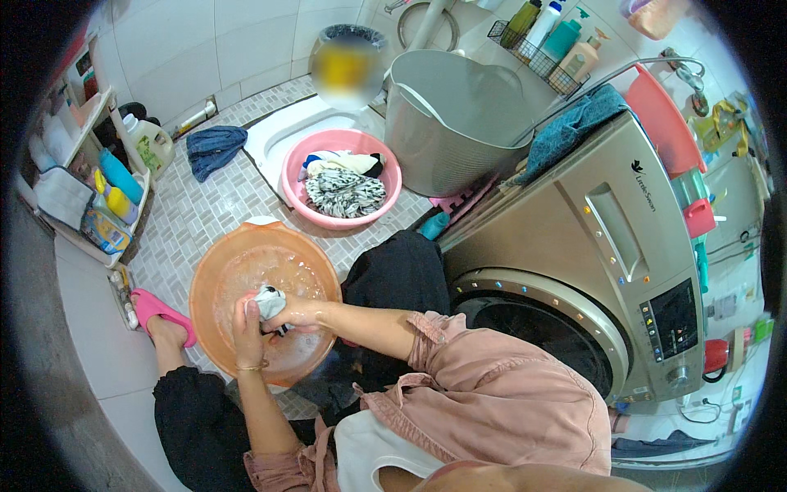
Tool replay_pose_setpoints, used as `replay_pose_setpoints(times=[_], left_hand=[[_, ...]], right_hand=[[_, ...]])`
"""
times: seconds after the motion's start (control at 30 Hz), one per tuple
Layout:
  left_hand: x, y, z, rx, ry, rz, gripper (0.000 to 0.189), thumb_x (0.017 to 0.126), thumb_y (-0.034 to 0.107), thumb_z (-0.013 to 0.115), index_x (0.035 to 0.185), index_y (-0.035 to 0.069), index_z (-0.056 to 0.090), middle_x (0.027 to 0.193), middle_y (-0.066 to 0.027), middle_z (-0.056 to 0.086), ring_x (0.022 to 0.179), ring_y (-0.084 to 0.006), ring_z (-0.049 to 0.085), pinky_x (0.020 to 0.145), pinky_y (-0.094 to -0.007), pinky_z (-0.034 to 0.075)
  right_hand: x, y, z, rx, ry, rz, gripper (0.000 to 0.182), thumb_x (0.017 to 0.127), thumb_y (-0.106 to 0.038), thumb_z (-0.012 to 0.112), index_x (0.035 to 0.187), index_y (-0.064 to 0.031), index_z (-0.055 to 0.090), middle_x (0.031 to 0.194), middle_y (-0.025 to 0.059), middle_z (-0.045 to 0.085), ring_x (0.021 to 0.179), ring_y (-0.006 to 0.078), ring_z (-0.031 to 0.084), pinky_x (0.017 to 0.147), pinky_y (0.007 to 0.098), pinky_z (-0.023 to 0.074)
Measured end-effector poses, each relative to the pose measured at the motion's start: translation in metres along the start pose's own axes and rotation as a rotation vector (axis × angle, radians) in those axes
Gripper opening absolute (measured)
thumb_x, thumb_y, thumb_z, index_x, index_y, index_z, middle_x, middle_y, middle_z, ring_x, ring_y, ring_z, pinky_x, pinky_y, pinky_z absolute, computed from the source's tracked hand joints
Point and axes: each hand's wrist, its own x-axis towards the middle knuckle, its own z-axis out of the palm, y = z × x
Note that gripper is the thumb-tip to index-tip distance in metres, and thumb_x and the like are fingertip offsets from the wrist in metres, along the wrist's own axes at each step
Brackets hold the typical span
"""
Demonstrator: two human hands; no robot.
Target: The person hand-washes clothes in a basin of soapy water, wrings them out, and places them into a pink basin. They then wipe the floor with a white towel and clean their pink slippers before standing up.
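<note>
Both hands are together over an orange plastic basin (212, 277) of sudsy water, which stands on the tiled floor between my feet. My left hand (247, 326) is closed around a wet white and black cloth (269, 301). From the other side my right hand (298, 313) grips the same cloth, its fingers partly hidden. A dark part of the cloth shows below the hands, near the water. Beyond the orange basin sits a pink basin (291, 200) with a black-and-white patterned garment (344, 194) and a cream garment (344, 163) inside.
A front-loading washing machine (553, 227) stands close on the right. Behind the pink basin are a tall grey tub (430, 147) and a white squat toilet (283, 129). Dark blue fabric (215, 150) lies on the floor. At left, a shelf (138, 190) holds bottles.
</note>
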Motion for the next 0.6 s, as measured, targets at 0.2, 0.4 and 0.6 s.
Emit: replay_pose_setpoints(times=[0.2,0.4,0.6], left_hand=[[0.007,0.056,0.018,0.977,0.118,0.64,0.087,0.064,0.052,0.074,0.127,0.002,0.041,0.12,-0.0196,0.051,0.117,-0.0332,0.045,0.099,-0.0436,0.032],[0.022,0.077,0.02,0.712,-0.133,0.511,0.07,0.073,0.027,0.073,0.132,0.006,0.043,0.121,-0.0177,0.055,0.116,-0.0338,0.049,0.097,-0.0412,0.037],[0.033,0.063,0.029,0.748,-0.128,0.71,0.042,0.084,0.011,0.062,0.123,0.003,0.052,0.118,-0.0171,0.057,0.106,-0.0262,0.057,0.086,-0.0353,0.046]], right_hand=[[0.037,-0.015,-0.028,-0.32,-0.098,-0.08,0.021,0.077,-0.01,0.064,0.097,-0.0121,0.059,0.083,-0.0036,0.057,0.064,0.0066,0.048,0.049,0.0231,0.0382],[0.012,-0.048,0.005,-0.484,-0.25,-0.086,0.031,0.066,-0.006,0.071,0.094,-0.0068,0.057,0.07,0.0001,0.054,0.056,0.0102,0.045,0.047,0.0238,0.0367],[0.023,-0.037,-0.003,-0.69,0.016,0.26,0.032,0.067,-0.011,0.072,0.093,-0.0031,0.055,0.066,0.0032,0.052,0.052,0.0112,0.043,0.044,0.0257,0.0348]])
